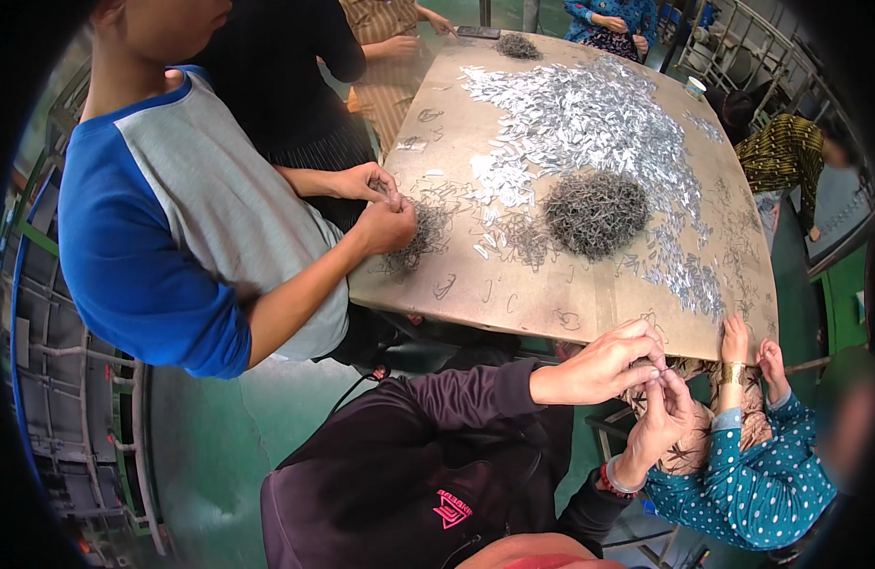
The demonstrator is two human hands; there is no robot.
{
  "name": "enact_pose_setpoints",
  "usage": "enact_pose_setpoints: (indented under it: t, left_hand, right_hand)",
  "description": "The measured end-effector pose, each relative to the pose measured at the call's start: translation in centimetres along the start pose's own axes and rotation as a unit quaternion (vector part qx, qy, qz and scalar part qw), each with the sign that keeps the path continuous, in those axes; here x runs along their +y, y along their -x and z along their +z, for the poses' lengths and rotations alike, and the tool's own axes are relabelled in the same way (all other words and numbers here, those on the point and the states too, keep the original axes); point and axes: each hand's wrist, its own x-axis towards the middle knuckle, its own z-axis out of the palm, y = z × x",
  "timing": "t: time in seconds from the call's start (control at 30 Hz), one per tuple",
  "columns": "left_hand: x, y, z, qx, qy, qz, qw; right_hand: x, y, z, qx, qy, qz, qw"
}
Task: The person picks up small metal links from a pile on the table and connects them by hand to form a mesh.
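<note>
In front of my chest, just off the near edge of the table (589, 303), my left hand (603, 365) and my right hand (657, 427) meet at the fingertips. Both are closed in a pinch. Whatever they pinch is too small to make out. A red beaded bracelet (616, 482) circles my right wrist. Beyond my hands, a round tangled heap of dark bent wire pieces (597, 214) sits on the tabletop. Behind and right of it spreads a wide layer of small silvery, leaf-shaped pieces (599, 114).
At my left, a person in a blue-sleeved shirt (153, 247) pinches something small over loose wire pieces (423, 237). Close on my right sits a person in dotted teal sleeves (769, 474), hands at the table edge. Others stand around the far side. A paper cup (695, 87) stands at the right edge.
</note>
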Motion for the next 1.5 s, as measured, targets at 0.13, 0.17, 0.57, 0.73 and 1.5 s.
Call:
enact_pose_setpoints:
  t: [0.13,0.17,0.57,0.73,1.5]
  left_hand:
    - [0.2,-0.9,0.8,0.001,-0.015,0.017,1.000]
    - [0.4,-1.2,1.0,0.002,-0.005,0.034,0.999]
    - [5.6,-8.0,5.8,-0.072,0.189,0.179,0.963]
    - [-5.5,-6.0,8.1,-0.345,0.082,-0.113,0.928]
    - [-29.5,-2.6,6.2,-0.551,-0.167,-0.323,0.751]
  right_hand:
    - [-0.5,0.2,-0.9,-0.025,0.034,-0.038,0.998]
    - [-0.8,0.2,-1.1,-0.031,0.039,-0.054,0.997]
    - [-14.2,0.7,-8.7,0.139,0.076,-0.255,0.954]
    - [-21.4,4.6,-8.6,0.268,0.070,-0.347,0.896]
    - [-43.3,29.6,-20.9,0.487,0.358,-0.399,0.690]
